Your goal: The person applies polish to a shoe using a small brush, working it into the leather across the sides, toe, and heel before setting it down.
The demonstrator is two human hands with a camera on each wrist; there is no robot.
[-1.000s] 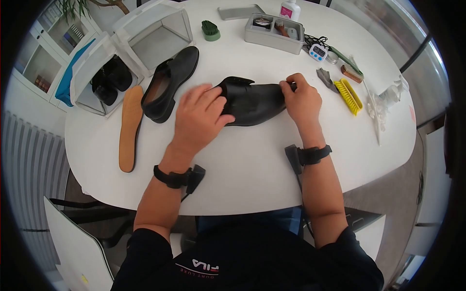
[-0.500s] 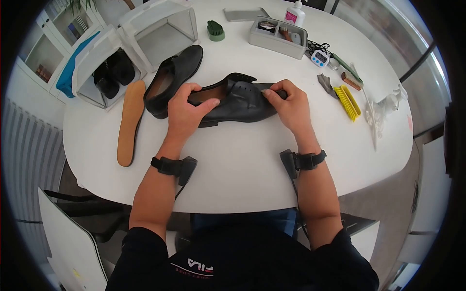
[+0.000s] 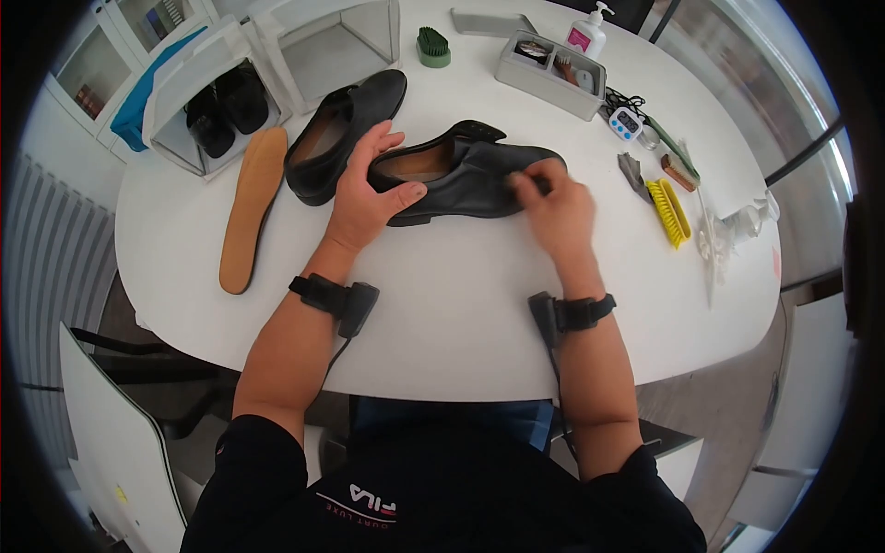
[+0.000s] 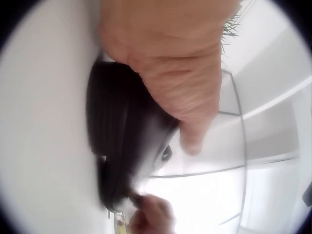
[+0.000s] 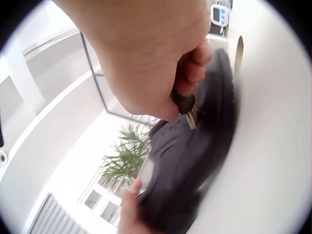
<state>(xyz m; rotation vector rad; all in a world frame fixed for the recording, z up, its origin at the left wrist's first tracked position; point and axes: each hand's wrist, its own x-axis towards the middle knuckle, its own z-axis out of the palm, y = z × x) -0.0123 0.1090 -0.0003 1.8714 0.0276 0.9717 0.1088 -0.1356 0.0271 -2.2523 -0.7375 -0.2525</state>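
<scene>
A black leather shoe (image 3: pixel 447 196) lies in front of the person, its toe to the right. My left hand (image 3: pixel 358 201) holds its heel end, the thumb on the near side and the fingers on the far side. In the left wrist view the thumb stands out beside the heel. My right hand (image 3: pixel 564 217), blurred, is over the toe area. It pinches a small brush (image 5: pixel 184 102) with a dark handle and pale bristles, seen in the right wrist view close against the upper. A second black shoe (image 3: pixel 373 109) lies behind the left hand.
On the left lie a tan insole (image 3: pixel 252 210) and a clear box (image 3: pixel 169 138) with black shoes. Behind stand a green brush (image 3: pixel 433 48), a grey tin (image 3: pixel 551 90) and a pump bottle (image 3: pixel 587 35). Rightward are a timer (image 3: pixel 626 123) and a yellow brush (image 3: pixel 668 214).
The left hand has gone from over the shoe's opening to its heel, and the shoe has turned so its opening shows. The right hand has shifted from the toe tip back along the toe.
</scene>
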